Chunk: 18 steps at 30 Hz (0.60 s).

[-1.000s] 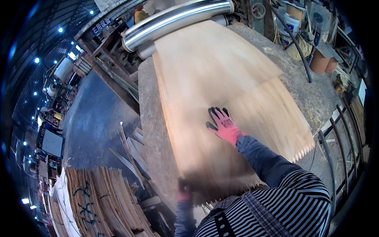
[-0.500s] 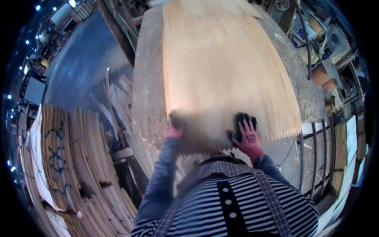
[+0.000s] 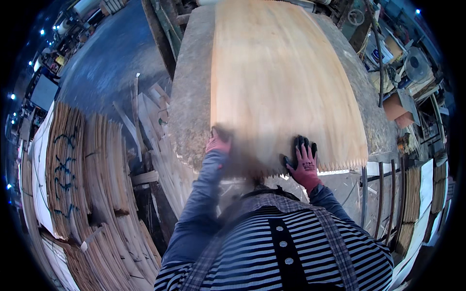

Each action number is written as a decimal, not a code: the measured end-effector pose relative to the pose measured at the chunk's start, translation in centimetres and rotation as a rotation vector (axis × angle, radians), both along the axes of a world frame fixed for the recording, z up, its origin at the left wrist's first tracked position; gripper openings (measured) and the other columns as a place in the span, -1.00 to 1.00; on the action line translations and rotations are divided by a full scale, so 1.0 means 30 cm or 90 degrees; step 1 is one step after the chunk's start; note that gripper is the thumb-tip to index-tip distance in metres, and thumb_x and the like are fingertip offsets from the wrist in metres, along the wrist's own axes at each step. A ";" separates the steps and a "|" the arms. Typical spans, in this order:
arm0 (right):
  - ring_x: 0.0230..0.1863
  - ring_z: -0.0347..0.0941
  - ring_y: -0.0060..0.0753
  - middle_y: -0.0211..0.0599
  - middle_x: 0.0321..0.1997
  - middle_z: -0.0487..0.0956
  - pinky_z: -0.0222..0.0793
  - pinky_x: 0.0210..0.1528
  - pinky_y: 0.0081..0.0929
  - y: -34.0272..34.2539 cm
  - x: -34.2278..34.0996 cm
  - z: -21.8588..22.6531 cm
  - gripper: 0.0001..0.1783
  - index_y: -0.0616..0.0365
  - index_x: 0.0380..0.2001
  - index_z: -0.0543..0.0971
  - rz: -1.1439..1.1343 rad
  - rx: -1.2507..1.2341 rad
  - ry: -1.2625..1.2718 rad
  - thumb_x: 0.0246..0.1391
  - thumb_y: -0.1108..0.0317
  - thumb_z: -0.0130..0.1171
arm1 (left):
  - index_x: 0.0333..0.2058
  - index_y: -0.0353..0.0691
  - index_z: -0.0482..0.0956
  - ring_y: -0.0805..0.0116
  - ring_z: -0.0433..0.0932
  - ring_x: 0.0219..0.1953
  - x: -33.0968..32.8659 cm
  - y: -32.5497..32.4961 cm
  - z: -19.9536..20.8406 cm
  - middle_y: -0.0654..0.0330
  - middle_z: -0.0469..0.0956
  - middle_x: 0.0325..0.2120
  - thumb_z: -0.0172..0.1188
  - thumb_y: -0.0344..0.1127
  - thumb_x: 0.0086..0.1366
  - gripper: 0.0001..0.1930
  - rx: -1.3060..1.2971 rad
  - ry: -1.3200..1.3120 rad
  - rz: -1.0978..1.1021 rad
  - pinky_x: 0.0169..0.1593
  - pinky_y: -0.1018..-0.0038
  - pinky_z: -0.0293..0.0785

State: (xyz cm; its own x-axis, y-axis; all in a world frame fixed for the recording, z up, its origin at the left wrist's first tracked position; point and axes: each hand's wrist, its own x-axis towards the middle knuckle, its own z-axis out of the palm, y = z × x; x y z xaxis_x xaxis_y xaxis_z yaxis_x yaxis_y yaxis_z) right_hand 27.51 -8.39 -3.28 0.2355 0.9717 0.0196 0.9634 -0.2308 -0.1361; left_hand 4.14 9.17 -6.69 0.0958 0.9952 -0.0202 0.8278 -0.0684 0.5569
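Note:
A large pale wood veneer sheet (image 3: 286, 87) lies on a worn grey table (image 3: 191, 92), its near edge jagged. At the sheet's near left corner is my left hand (image 3: 220, 140), in a pink glove with dark fingertips; its fingers are blurred and partly lost in shadow. My right hand (image 3: 305, 162), gloved the same way, rests flat on the near edge right of the middle, fingers spread and pointing away from me. Nothing is gripped in it.
Tall stacks of veneer sheets (image 3: 68, 165) stand at the left, with loose wood strips (image 3: 153, 121) between them and the table. At right are metal bars (image 3: 392, 203), another veneer stack (image 3: 410, 203), a cardboard box (image 3: 399, 109) and a fan (image 3: 417, 65).
The view has shifted slightly. The upper sheet's jagged far edge no longer shows, and the sheet now reaches farther up the table. Both hands remain at its near edge.

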 end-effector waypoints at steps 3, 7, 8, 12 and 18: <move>0.18 -0.10 -0.02 0.00 0.16 0.05 -0.28 0.16 0.01 -0.006 -0.040 -0.003 -0.17 0.22 0.06 0.13 -0.001 -0.048 0.003 -0.25 -0.02 0.10 | 0.03 -0.24 0.13 0.21 0.36 -0.15 -0.148 0.151 -0.368 0.01 0.36 -0.16 0.11 -0.10 -0.02 -0.34 -0.028 -0.231 0.019 -0.09 0.42 0.27; 0.21 -0.20 0.09 0.07 0.19 -0.06 -0.36 0.18 -0.02 -0.014 -0.101 0.024 -0.02 0.22 0.10 0.03 0.021 -0.181 0.037 -0.33 -0.11 0.13 | -0.08 -0.24 0.27 0.52 0.36 -0.62 -0.135 0.177 -0.171 0.27 0.40 -0.60 0.13 -0.31 0.06 -0.57 -0.253 -0.591 0.044 -0.58 0.59 0.27; 0.20 -0.21 0.14 0.15 0.17 -0.05 -0.41 0.15 0.10 -0.021 -0.129 -0.015 -0.01 0.24 0.10 0.04 0.059 -0.110 0.062 -0.33 -0.18 0.09 | -0.08 -0.22 0.27 0.52 0.37 -0.62 -0.152 0.181 -0.141 0.27 0.40 -0.60 0.13 -0.31 0.05 -0.57 -0.315 -0.623 0.031 -0.60 0.60 0.27; 0.19 -0.23 0.21 0.17 0.16 -0.05 -0.40 0.14 0.14 -0.029 -0.139 -0.031 0.00 0.19 0.10 0.05 0.102 -0.117 0.139 -0.36 -0.20 0.10 | -0.19 -0.23 0.32 0.49 0.38 -0.62 -0.134 0.164 0.028 0.24 0.43 -0.57 0.15 -0.29 0.04 -0.65 -0.428 -0.621 0.034 -0.63 0.61 0.26; 0.17 -0.18 0.21 0.17 0.15 -0.03 -0.26 0.16 0.01 -0.017 -0.166 0.052 0.04 0.28 0.07 0.08 0.160 -0.097 0.112 -0.41 -0.18 0.18 | -0.33 -0.31 0.48 0.57 0.39 -0.56 -0.117 0.273 0.091 0.23 0.46 -0.51 0.19 -0.22 0.00 -0.70 -0.395 -0.435 -0.143 -0.50 0.66 0.33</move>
State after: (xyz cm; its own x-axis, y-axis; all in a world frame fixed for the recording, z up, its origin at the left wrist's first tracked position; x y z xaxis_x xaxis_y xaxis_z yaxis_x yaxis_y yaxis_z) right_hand 22.54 -8.90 -1.73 -0.0252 0.9885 -0.1493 0.9573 -0.0192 -0.2883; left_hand 0.64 17.35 -3.95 0.4703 0.7827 -0.4076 0.3128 0.2841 0.9063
